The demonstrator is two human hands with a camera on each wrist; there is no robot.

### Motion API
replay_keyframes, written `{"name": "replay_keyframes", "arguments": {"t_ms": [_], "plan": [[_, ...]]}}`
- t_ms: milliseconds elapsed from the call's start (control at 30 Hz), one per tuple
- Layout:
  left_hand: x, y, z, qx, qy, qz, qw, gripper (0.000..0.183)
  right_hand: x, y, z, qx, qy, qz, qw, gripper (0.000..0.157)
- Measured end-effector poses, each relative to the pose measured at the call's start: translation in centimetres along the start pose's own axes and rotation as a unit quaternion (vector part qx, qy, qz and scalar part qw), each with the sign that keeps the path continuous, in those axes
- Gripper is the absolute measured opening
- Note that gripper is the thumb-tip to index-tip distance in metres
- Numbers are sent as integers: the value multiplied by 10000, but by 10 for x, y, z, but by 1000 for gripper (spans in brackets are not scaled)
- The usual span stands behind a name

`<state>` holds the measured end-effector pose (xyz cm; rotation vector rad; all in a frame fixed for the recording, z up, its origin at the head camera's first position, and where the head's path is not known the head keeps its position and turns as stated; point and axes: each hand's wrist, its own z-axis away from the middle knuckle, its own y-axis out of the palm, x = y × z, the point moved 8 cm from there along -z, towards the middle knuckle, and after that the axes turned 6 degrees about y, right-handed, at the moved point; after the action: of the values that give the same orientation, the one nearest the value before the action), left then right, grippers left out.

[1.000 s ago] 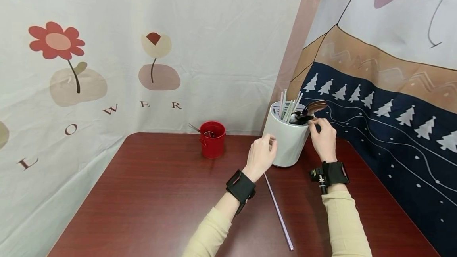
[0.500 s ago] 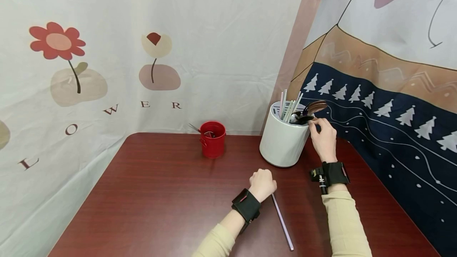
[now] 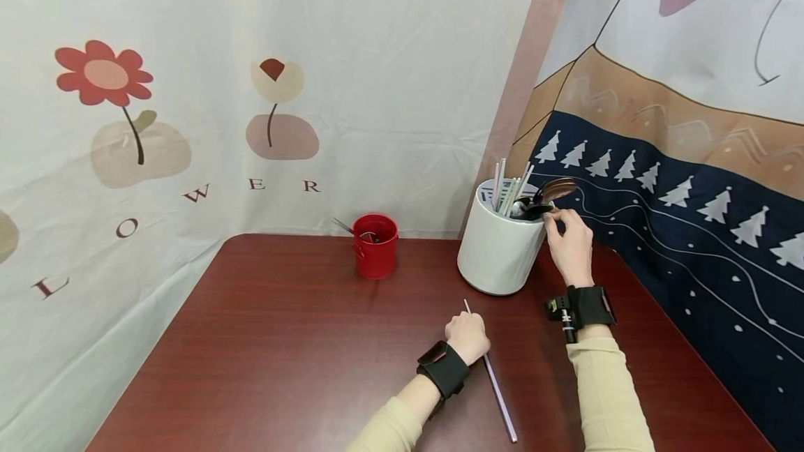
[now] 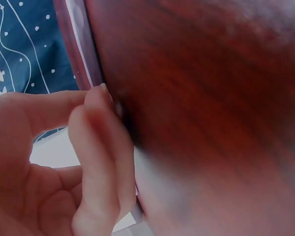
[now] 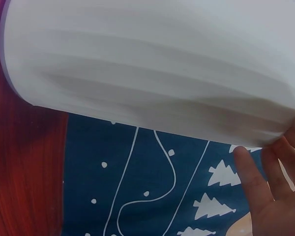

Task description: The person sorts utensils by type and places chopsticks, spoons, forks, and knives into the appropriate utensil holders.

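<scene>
On the tabletop lies a purple chopstick (image 3: pixel 500 400), its thin end pointing away. My left hand (image 3: pixel 467 337) has come down over its middle; in the left wrist view, thumb and fingertips (image 4: pixel 102 93) meet at the chopstick (image 4: pixel 82 34) and pinch it. At the right stands a white utensil holder (image 3: pixel 502 250) with pale chopsticks (image 3: pixel 511 190) and several spoons (image 3: pixel 555 188) sticking out of its top. My right hand (image 3: pixel 570 246) grips the holder's right rim with thumb and index finger. The right wrist view shows the holder's side (image 5: pixel 152 64) and the fingers (image 5: pixel 253 182) at its rim.
A small red bucket (image 3: pixel 375 250) with thin metal pieces in it stands near the back edge of the brown table (image 3: pixel 301 354). A white printed cloth (image 3: pixel 402 89) hangs behind, and a navy one with white trees (image 3: pixel 678 264) on the right.
My left hand has moved from beside the utensil holder down toward me onto the chopstick, whose far tip now shows past the hand. My right hand stays at the rim.
</scene>
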<state>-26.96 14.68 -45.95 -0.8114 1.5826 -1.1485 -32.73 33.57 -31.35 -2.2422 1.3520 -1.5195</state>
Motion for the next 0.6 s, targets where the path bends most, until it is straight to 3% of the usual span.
{"name": "replay_keyframes", "arguments": {"t_ms": [400,600], "plan": [[6,-3,-1,236,-244,344,9988,24,-1,0,1,22,14,4,10000,28],[9,-7,-3,213,-141,784,9966,28,0,0,1,5,11,-6,10000,28]]}}
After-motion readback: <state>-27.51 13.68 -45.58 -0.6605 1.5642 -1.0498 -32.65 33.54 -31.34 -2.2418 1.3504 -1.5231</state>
